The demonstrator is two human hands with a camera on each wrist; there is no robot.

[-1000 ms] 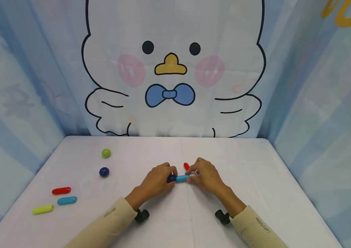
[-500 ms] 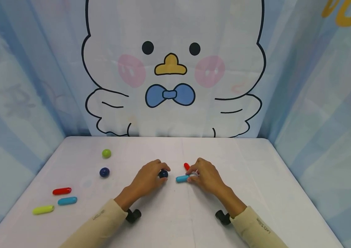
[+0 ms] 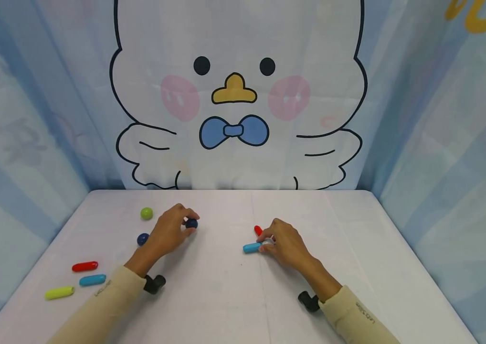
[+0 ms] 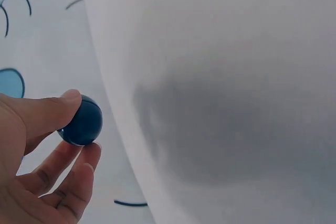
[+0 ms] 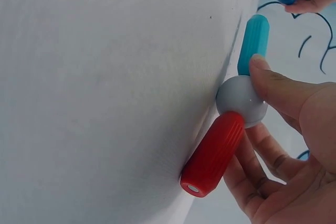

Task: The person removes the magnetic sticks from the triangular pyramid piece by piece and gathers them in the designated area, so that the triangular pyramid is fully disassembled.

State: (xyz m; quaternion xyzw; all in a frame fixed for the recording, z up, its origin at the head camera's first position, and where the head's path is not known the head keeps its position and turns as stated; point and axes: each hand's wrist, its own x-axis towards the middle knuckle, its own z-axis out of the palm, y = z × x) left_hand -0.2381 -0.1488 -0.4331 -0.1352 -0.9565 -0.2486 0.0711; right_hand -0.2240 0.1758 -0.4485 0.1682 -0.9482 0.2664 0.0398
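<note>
My left hand (image 3: 167, 232) pinches a dark blue ball (image 4: 82, 123) between thumb and fingertips, raised above the table at the left of centre. Near the middle, my right hand (image 3: 286, 242) grips a light grey ball (image 5: 241, 99) with its thumb and fingers. From that ball stick out a light blue rod (image 5: 254, 44) and a red rod (image 5: 213, 156), whose near end bears a small metal disc. In the head view the light blue rod points left, and the fingers hide much of the grey ball.
On the left of the white table (image 3: 217, 296) lie a red rod (image 3: 85, 266), a light blue rod (image 3: 92, 280) and a yellow-green rod (image 3: 59, 293). A green ball (image 3: 146, 213) sits farther back. Another dark blue ball (image 3: 142, 239) is partly covered by the left hand.
My left hand has pulled the dark blue ball off the light blue rod's end and carried it left and back. The right hand stays in place with its grey ball and rods.
</note>
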